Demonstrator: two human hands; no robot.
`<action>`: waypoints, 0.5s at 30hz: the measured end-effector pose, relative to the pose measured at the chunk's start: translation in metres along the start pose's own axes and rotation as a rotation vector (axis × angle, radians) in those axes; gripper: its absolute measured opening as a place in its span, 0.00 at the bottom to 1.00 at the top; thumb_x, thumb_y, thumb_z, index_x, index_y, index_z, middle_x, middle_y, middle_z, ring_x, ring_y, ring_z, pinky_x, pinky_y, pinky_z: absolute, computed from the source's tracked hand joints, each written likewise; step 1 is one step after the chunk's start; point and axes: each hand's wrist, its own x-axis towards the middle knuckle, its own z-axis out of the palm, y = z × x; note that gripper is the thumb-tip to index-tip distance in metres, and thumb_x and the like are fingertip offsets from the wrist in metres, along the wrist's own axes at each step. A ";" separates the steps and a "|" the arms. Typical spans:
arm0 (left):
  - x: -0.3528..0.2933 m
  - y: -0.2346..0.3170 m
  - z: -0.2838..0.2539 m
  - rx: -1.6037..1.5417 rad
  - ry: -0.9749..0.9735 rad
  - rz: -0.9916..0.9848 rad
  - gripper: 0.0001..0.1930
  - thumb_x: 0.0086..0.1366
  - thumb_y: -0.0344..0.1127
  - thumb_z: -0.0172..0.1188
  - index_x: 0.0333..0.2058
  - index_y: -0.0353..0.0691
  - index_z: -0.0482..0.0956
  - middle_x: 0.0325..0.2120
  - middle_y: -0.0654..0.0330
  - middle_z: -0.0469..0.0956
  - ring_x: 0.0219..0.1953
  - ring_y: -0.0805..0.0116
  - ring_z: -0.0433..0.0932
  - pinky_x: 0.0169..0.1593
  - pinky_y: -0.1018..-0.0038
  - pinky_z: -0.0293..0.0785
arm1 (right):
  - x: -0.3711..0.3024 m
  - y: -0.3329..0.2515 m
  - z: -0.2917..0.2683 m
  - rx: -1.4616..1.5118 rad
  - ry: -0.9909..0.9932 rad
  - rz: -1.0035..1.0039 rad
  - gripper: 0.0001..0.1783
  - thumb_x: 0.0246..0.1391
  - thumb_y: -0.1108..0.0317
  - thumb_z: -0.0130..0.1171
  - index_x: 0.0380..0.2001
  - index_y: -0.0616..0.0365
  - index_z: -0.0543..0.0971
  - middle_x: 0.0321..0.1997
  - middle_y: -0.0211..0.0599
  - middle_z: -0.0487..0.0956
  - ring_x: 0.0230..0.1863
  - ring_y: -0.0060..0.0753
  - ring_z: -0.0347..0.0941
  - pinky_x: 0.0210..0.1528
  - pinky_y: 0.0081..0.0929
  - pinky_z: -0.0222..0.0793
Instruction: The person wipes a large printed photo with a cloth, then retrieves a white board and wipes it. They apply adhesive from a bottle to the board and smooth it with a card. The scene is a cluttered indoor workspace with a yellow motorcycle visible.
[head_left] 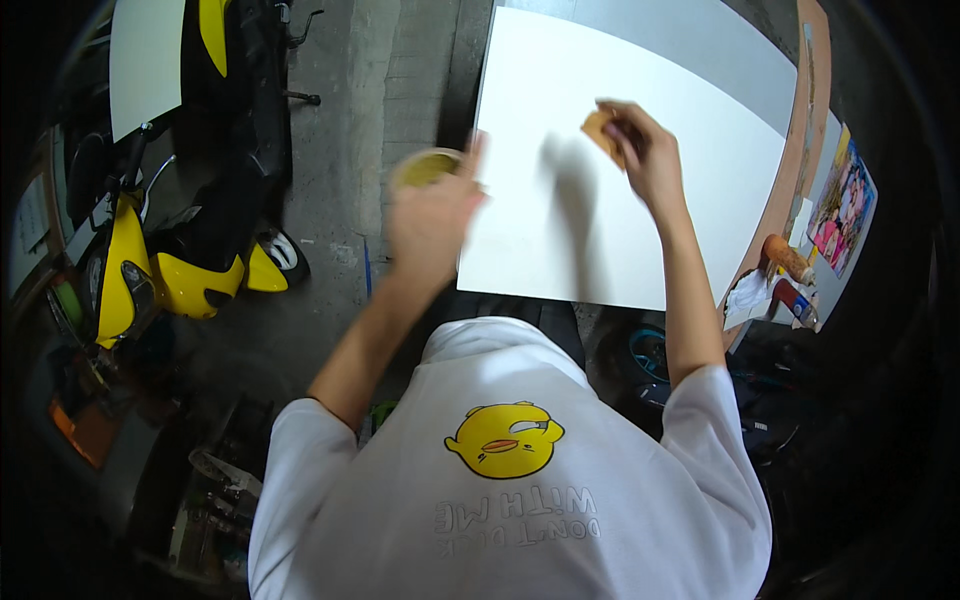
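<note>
My left hand point(435, 225), smeared by motion, is at the left edge of a large white sheet point(540, 230). It grips a round, pale-rimmed container point(426, 168), yellow-green inside; the blur hides its exact kind. One finger stretches along the sheet's edge. Over the middle right of the sheet, my right hand point(650, 155) pinches a small flat orange-tan piece point(601, 132) between thumb and fingers. Whether that piece touches the sheet I cannot tell. The hand and arm throw a soft shadow to the left.
A grey panel point(715, 45) lies beyond the white sheet. On the right, a wooden edge strip point(800, 130) borders a colourful picture point(842, 205) and an orange-brown cylinder point(788, 258). A yellow-and-black motorbike point(198, 283) stands on the left, on the grey concrete floor point(330, 200).
</note>
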 end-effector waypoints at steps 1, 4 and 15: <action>-0.006 0.008 0.027 0.023 0.031 0.145 0.31 0.67 0.43 0.65 0.69 0.48 0.73 0.27 0.64 0.76 0.29 0.65 0.76 0.38 0.66 0.71 | 0.027 0.018 0.011 -0.154 -0.054 0.109 0.36 0.62 0.82 0.62 0.70 0.39 0.75 0.37 0.39 0.85 0.38 0.29 0.81 0.54 0.18 0.71; -0.023 0.027 0.096 0.086 0.101 0.486 0.33 0.68 0.33 0.59 0.72 0.44 0.68 0.24 0.66 0.65 0.26 0.71 0.69 0.38 0.69 0.68 | 0.085 0.041 0.042 -0.167 -0.083 0.048 0.49 0.61 0.83 0.61 0.79 0.35 0.57 0.46 0.44 0.78 0.41 0.34 0.79 0.52 0.39 0.81; -0.030 0.022 0.145 -0.227 -0.143 0.456 0.35 0.66 0.45 0.67 0.68 0.38 0.68 0.35 0.61 0.74 0.39 0.66 0.74 0.46 0.68 0.72 | 0.111 0.062 0.087 -0.327 -0.115 -0.070 0.29 0.65 0.73 0.62 0.68 0.50 0.71 0.56 0.50 0.74 0.49 0.49 0.81 0.55 0.44 0.80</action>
